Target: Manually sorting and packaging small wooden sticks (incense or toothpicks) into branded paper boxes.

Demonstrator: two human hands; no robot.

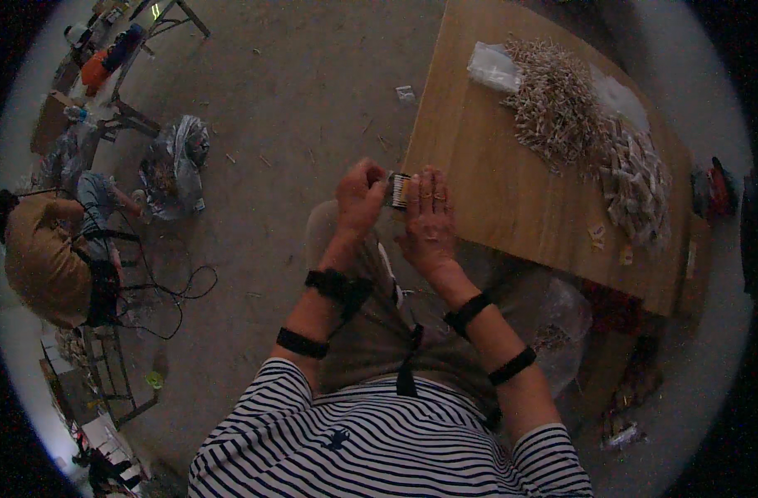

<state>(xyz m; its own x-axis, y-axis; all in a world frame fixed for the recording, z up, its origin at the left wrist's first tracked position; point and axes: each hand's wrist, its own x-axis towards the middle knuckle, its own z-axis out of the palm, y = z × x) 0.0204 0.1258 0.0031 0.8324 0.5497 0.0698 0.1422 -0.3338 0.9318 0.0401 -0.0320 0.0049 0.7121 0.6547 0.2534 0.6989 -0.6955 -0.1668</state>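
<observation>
My left hand is closed, with thumb and fingers pinching the left edge of a small flat packet. A row of thin pale sticks shows against the packet's dark middle. My right hand lies with its fingers stretched out straight, against the packet's right side at the edge of the wooden table. What lies under the right palm is hidden. On the table, to the right, is a big heap of short thin pale sticks. Many small white packets are piled next to it.
A clear plastic bag lies by the heap, with small yellowish slips nearer me. Another person sits bent over at the left, near a grey plastic bag and black cables. Scattered sticks lie on the floor.
</observation>
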